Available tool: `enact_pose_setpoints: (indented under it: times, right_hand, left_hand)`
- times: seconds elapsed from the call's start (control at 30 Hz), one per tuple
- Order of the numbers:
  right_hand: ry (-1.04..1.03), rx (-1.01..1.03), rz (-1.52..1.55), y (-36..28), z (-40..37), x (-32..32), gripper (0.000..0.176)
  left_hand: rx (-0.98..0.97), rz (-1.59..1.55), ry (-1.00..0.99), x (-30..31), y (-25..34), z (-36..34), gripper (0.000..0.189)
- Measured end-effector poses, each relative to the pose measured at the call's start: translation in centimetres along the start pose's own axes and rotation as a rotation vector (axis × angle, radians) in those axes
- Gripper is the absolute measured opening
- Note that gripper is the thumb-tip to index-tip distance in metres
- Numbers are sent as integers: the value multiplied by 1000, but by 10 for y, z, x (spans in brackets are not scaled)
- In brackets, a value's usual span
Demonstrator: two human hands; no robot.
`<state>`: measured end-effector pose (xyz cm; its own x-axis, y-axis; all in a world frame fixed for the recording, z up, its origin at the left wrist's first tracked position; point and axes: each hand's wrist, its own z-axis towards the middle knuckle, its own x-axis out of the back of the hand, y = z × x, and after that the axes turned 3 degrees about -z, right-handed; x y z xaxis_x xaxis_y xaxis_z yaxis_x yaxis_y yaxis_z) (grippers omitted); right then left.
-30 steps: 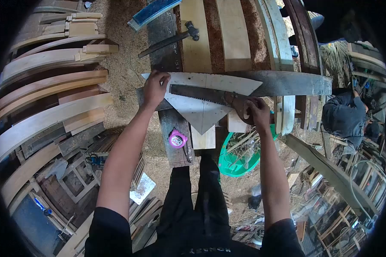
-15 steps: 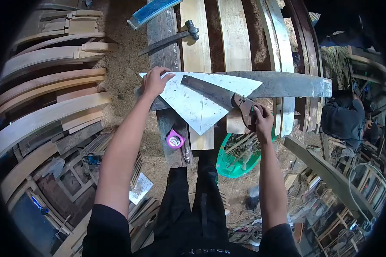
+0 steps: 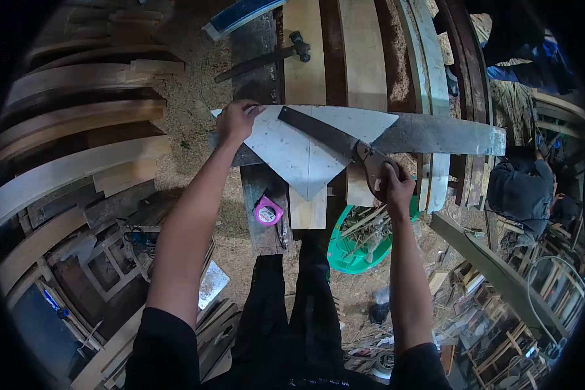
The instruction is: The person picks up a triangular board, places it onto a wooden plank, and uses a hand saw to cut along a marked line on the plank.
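Observation:
A hand saw lies across a white triangular sheet, its blade pointing up and to the left. My right hand is wrapped round the saw's brown handle at the sheet's right. At the sheet's upper left corner, my left hand pinches the edge between thumb and fingers. Beneath the sheet runs a long grey board, lying across several planks. A pink tape measure rests on a dark plank below the sheet, and a hammer lies above it.
A green basin holding wood scraps is on the ground near my legs. Curved timber pieces are stacked at the left. A person in dark clothing is at the right, by scattered wood. A blue object lies at the top.
The view has shifted slightly and looks darker. Both hands keep their holds, and the saw stays on the sheet in nearly the same pose.

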<state>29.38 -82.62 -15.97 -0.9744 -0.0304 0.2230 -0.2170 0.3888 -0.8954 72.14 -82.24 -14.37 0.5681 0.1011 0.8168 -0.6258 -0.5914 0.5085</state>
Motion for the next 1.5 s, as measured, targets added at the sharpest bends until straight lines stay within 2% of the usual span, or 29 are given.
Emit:
enact_pose_setpoints:
  times: [0.03, 0.2, 0.37, 0.5, 0.53, 0.57, 0.6, 0.63, 0.7, 0.73, 0.83, 0.97, 1.03, 1.13, 1.27, 1.37, 1.43, 1.47, 1.5]
  right_hand:
    - [-3, -41, 27, -3, 0, 0, 28]
    - [6, 42, -197, -7, 4, -3, 30]
    - [28, -50, 2, -4, 1, -6, 30]
    - [45, -78, 39, 8, -2, -11, 28]
    - [7, -182, 85, 8, -6, -9, 25]
    - [3, -182, 84, 8, -9, -10, 25]
    - [-5, -200, 139, 8, -13, -12, 22]
    - [-11, -216, 195, 9, -17, -13, 19]
    - [-43, -237, 267, 0, -27, -19, 17]
    - [-26, -253, 302, -2, -31, -22, 17]
    - [-15, -266, 366, 2, -33, -26, 17]
    - [-17, -278, 365, 0, -27, -29, 18]
    - [-12, -272, 346, -1, -26, -29, 19]
    - [0, -260, 386, -3, -29, -29, 19]
    - [0, -237, 402, -9, -35, -28, 19]
    - [9, -226, 432, -11, -39, -31, 21]
    - [11, -216, 456, -10, -41, -32, 23]
    - [6, -211, 487, -10, -42, -33, 23]
    - [1, -208, 518, -9, -43, -34, 23]
  left_hand:
    - [-26, -98, -48, 0, -5, 7, 37]
    - [10, 46, 24, -8, -11, 4, 32]
    - [-28, -49, 53, -15, -18, 13, 29]
    - [-66, -32, 111, -26, -14, 3, 26]
    - [-173, -29, 191, -28, -13, -3, 27]
    - [-281, -25, 272, -28, -12, -10, 28]
    - [-307, 42, 154, -26, -13, -16, 38]
    - [-306, 42, 156, -27, -13, -24, 38]
    - [-476, 266, 310, -36, -18, -34, 51]
    - [-504, 221, 267, -37, -22, -33, 61]
    - [-544, 278, 315, -45, -27, -36, 63]
    - [-501, 331, 278, -39, -19, -23, 66]
    - [-347, 292, 85, -35, -14, -19, 67]
    - [-427, 289, 153, -33, -12, -10, 67]
    - [-408, 326, 145, -41, -14, -10, 69]
    - [-417, 347, 173, -38, -9, -16, 79]
    - [-569, 213, 83, -33, -11, -30, 95]
    - [-522, 277, -8, -31, -13, -38, 112]
    - [-524, 278, -13, -29, -14, -42, 112]
